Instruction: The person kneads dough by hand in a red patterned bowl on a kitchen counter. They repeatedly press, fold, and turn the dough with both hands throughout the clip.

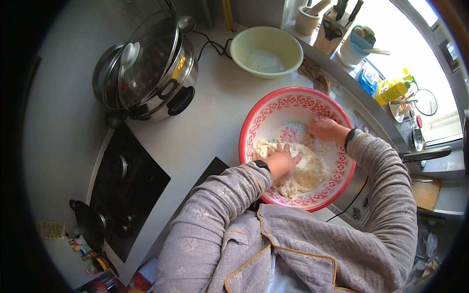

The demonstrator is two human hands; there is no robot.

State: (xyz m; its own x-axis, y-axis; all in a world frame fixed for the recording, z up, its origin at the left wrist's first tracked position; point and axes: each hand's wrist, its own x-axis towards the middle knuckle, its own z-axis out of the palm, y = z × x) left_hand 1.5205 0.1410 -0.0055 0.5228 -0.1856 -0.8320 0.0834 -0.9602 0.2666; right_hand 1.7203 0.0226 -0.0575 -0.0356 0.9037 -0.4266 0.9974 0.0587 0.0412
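A large white enamel basin (346, 113) with a red rim and red pattern stands before me, holding a rough, floury mass of dough (307, 172). Spread fingers of my left hand (283, 163) lie on the near left part of the dough, pressed flat rather than gripping. At the basin's right inner wall, my right hand (324, 129) is curled downward beside loose dough crumbs (306, 140). Its fingertips are partly hidden, so whether they pinch anything is unclear. Part of the printed basin floor shows between the hands.
Behind the basin sits a pale green plastic bowl (266, 51), near a brown cloth (316, 75). Stacked steel pots with a glass lid (150, 55) stand left, above a black gas hob (128, 190). A knife block (331, 31) and bottles line the windowsill. A dark handle (427, 154) juts out right.
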